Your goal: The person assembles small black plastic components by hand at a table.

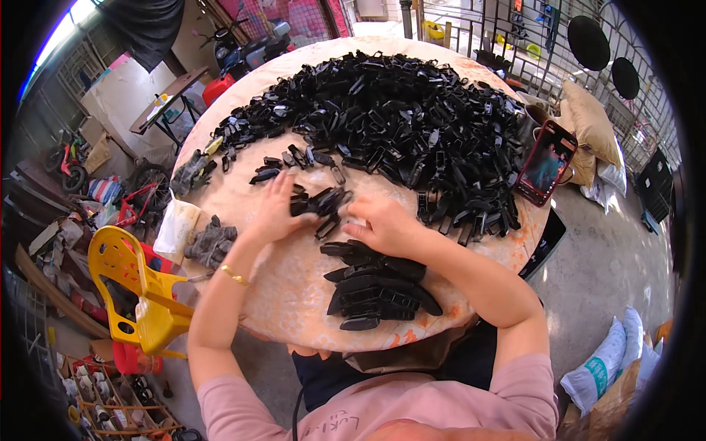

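Note:
Between my two hands lies a small cluster of black plastic parts [329, 200], narrow and elongated, on the round table. My left hand [275, 210] rests at the cluster's left side, fingers spread and thumb touching it. My right hand [384, 225] is at its right side, fingers curled in with the tips against the nearest parts; whether it grips one is hidden. Below my right hand sits a group of black parts [375, 290] set side by side in rows. Beyond my hands a large heap of the same parts [397, 117] spreads across the table.
A phone [546, 163] stands at the heap's right edge, with a mug [535, 121] behind it. Dark gloves [212, 242] and a white packet [176, 226] lie at the table's left. A yellow chair [140, 294] is left of the table; sacks [599, 367] stand on the right floor.

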Demonstrator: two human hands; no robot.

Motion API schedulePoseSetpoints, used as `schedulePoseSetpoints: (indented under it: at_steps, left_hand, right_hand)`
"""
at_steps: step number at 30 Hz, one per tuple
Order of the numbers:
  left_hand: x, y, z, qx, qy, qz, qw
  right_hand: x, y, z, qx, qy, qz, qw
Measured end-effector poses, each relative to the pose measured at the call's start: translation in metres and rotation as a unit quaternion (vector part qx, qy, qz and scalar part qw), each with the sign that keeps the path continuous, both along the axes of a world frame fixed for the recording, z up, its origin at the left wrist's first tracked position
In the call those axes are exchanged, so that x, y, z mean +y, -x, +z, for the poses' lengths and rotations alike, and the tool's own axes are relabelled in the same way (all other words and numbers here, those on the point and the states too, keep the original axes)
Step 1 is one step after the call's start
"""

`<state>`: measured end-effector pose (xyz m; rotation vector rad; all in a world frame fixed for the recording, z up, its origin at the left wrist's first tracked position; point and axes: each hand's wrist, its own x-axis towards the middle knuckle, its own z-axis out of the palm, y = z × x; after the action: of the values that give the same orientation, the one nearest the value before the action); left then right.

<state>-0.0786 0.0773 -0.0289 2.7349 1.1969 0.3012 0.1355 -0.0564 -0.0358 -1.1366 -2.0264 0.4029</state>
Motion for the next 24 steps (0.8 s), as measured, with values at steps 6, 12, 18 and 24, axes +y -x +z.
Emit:
schedulePoseSetpoints:
  at_steps: [6, 12, 18, 24]
  left_hand:
    - [-0.012, -0.093, -0.016, -0.196, -0.007, -0.088, 0.977]
    - [0.027, -0.101, -0.004, -0.402, 0.127, -0.148, 0.894]
    - [0.089, -0.026, -0.009, -0.099, -0.180, 0.191, 0.960]
    - [0.056, -0.055, -0.012, -0.082, -0.008, 0.135, 0.987]
  right_hand:
    - [0.010, -0.016, -0.007, -0.089, -0.063, -0.192, 0.975]
    - [0.010, -0.025, 0.002, -0.075, -0.069, -0.261, 0.960]
    - [0.012, -0.001, 0.000, -0.070, -0.009, -0.015, 0.997]
    - [0.011, -0.008, -0.001, -0.185, -0.032, -0.117, 0.975]
